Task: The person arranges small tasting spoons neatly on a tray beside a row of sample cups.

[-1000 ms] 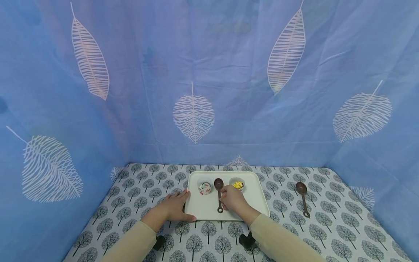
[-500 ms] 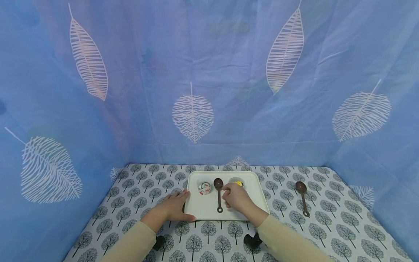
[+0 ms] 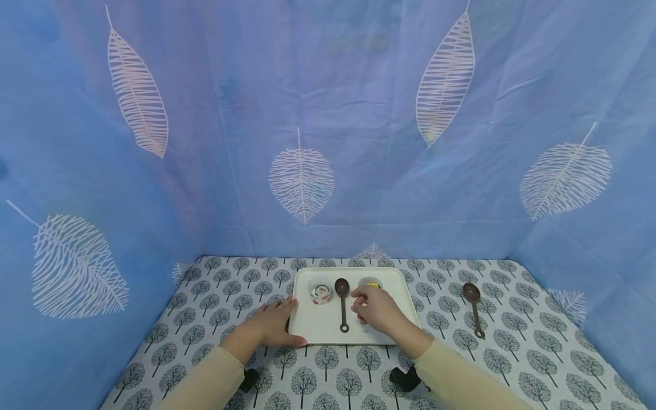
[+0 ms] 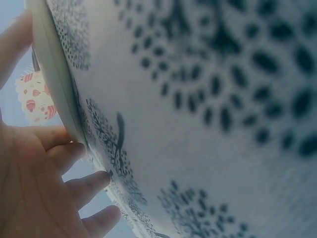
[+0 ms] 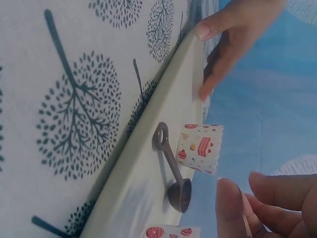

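Note:
My left hand (image 3: 274,324) rests along the left edge of a white tray (image 3: 323,330), its thumb at the front rim and its fingers (image 4: 86,186) spread against the side. On the tray lies a brown measuring spoon (image 3: 343,310), between two patterned paper baking cups. The left baking cup (image 3: 320,295) is plainly visible; yellow pieces (image 3: 374,285) show in the right one, which my right hand (image 3: 377,310) partly hides. That right hand hovers over the tray, apart from the spoon. Its thumb and loosely bent fingers (image 5: 285,193) hold nothing in the right wrist view.
A second brown measuring spoon (image 3: 471,292) lies on the tree-print tablecloth (image 3: 446,353), right of the tray. Behind the table and along both sides hangs a blue leaf-patterned curtain (image 3: 359,228). A black device (image 3: 405,378) sits at the right wrist, another (image 3: 249,380) at the left.
My right hand has let go of the measuring spoon's handle and drawn away to the right, covering more of the right baking cup. The spoon and left hand stay in place.

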### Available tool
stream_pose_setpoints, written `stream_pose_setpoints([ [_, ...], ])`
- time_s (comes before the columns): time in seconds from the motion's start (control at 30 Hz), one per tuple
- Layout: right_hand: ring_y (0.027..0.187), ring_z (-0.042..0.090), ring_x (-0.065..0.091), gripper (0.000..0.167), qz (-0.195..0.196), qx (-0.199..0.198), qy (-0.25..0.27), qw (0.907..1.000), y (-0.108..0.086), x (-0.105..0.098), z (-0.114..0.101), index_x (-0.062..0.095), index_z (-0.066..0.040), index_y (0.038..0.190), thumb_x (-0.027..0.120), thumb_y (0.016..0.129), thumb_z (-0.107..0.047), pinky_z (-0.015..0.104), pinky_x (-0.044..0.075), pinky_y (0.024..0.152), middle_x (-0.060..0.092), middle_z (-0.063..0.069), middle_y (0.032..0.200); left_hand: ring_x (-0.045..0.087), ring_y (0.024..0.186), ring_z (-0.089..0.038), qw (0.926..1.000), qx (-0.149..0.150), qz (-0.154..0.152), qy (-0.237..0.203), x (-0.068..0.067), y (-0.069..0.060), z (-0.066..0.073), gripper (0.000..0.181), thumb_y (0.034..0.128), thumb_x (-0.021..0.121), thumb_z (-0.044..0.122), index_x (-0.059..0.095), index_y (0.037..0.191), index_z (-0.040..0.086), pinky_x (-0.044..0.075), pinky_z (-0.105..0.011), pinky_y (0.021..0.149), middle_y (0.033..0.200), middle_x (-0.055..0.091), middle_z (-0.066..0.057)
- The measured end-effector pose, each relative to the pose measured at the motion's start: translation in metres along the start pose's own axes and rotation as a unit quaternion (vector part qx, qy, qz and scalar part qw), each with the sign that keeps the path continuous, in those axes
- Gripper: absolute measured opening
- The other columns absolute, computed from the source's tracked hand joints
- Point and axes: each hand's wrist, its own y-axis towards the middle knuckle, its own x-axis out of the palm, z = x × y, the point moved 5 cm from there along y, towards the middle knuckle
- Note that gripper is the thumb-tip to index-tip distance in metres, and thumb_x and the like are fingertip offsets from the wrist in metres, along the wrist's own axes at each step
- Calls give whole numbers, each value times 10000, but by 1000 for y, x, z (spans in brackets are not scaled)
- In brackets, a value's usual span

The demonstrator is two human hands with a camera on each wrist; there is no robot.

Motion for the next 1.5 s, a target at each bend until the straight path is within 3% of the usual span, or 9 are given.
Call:
stream_pose_setpoints([
  [0.37, 588, 157, 624, 251, 128, 2, -233, 9996, -9, -13, 1, 694, -17, 1162, 714, 914, -57, 303, 474, 516, 631, -27, 814, 242, 1473, -441, 10000, -32, -23, -37, 0, 0, 0, 1101, 775, 732, 673, 303, 1570, 45, 183, -616, 1186, 1631, 266, -143],
  [0.7, 662, 226, 682, 203, 233, 98, -111, 9996, -18, -29, 3, 727, -63, 1107, 726, 905, -55, 312, 517, 554, 642, -9, 873, 256, 1466, -450, 10000, 22, 7, 23, 1, 1, -1, 1103, 772, 726, 683, 316, 1563, 33, 196, -626, 1179, 1625, 279, -150],
  [1.1, 679, 166, 667, 158, 315, -67, -153, 9994, -28, -52, 7, 724, -66, 1069, 709, 913, -52, 303, 534, 585, 674, 5, 906, 263, 1465, -444, 9999, 11, -16, 103, 0, 0, 0, 1083, 788, 719, 673, 314, 1565, 38, 208, -620, 1177, 1626, 276, -148],
  [1.5, 761, 146, 677, 214, 246, -107, -24, 9996, -38, -74, 9, 693, -13, 1140, 694, 934, -71, 320, 576, 659, 682, 76, 1020, 257, 1468, -442, 10000, -4, 5, 86, 2, 2, -1, 1093, 780, 718, 687, 311, 1568, 47, 202, -623, 1178, 1627, 281, -136],
])
